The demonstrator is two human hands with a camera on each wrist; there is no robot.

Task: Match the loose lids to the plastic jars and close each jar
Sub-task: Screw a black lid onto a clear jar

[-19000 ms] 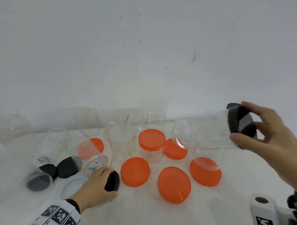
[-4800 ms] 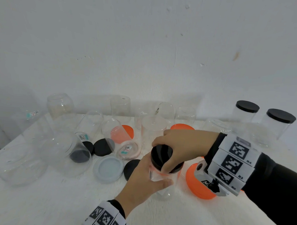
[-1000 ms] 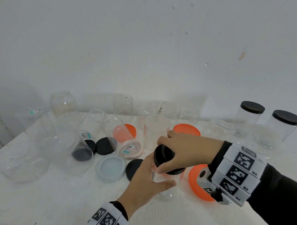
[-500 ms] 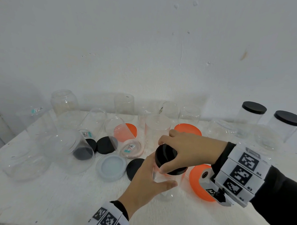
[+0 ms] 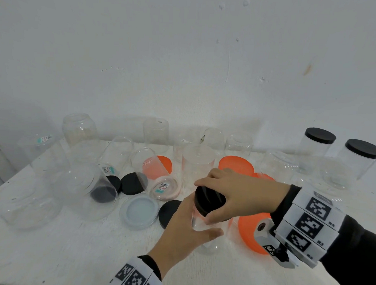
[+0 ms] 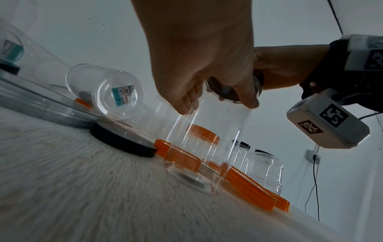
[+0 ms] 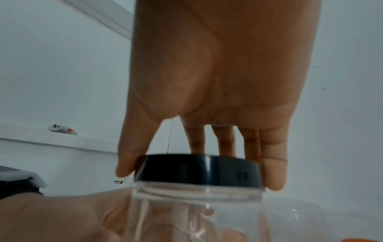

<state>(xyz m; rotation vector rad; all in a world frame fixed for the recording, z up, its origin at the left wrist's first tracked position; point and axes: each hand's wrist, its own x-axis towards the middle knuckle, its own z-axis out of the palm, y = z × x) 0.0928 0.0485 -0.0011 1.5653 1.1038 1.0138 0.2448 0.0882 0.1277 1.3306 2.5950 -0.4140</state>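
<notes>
Bare test room, white wall (image 5: 185, 57), white table (image 5: 51, 254), wall socket (image 6: 314, 157)

Right hand (image 7: 217, 81) fingers (image 7: 273, 163) grip black lid (image 7: 199, 170) on clear jar (image 7: 196, 212); left hand (image 7: 62, 217) holds jar.

A jar (image 5: 207, 230) is stood upright on the table (image 5: 51, 254) near its front, with a lid (image 5: 209, 200) set on its mouth. Two capped jars (image 5: 314, 151) are stood at the far right by the wall (image 5: 185, 57). Toppled jars (image 5: 154, 173) are spread to the left, loose lids (image 5: 139, 211) before them.
</notes>
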